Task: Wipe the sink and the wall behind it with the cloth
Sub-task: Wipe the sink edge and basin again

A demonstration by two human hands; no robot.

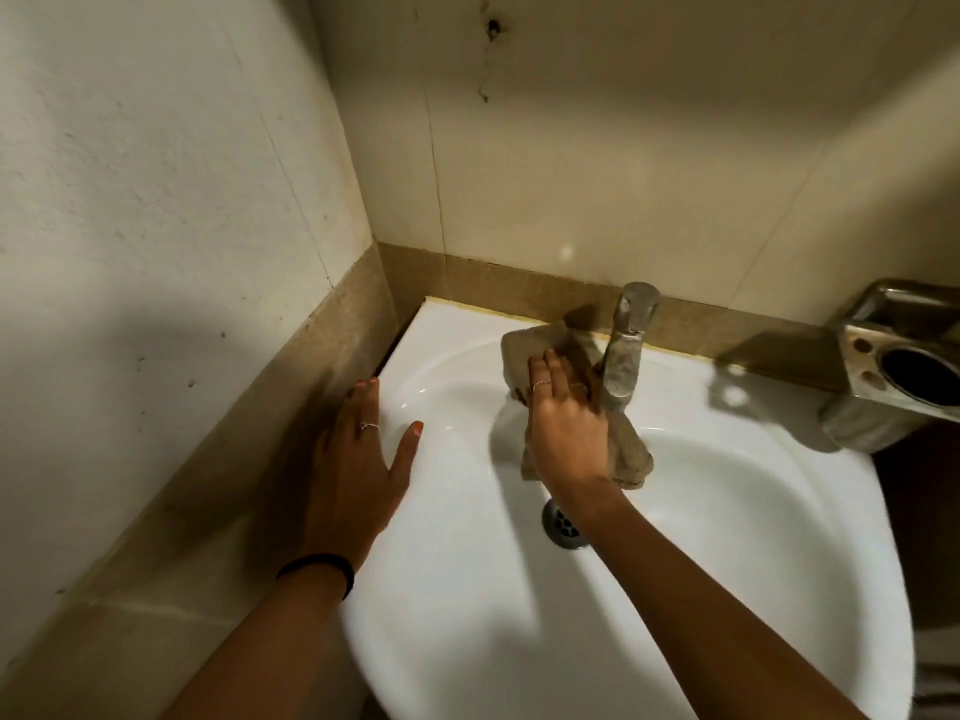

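The right hand (563, 423), fingers straight, presses the cloth (524, 350) onto the rear slope of the sink (457, 324), hard against the faucet (626, 350) on its right. The left hand (358, 459) lies flat on the left rim beside the side wall (156, 200); a metal holder (893, 361) occupies the right rear corner.

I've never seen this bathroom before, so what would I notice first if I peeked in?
The big white sink fills the middle, where the right hand presses a brown cloth down at its back, just left of the tap. The left hand rests flat on the sink's left rim. High on the wall above, a dark stain trails down.
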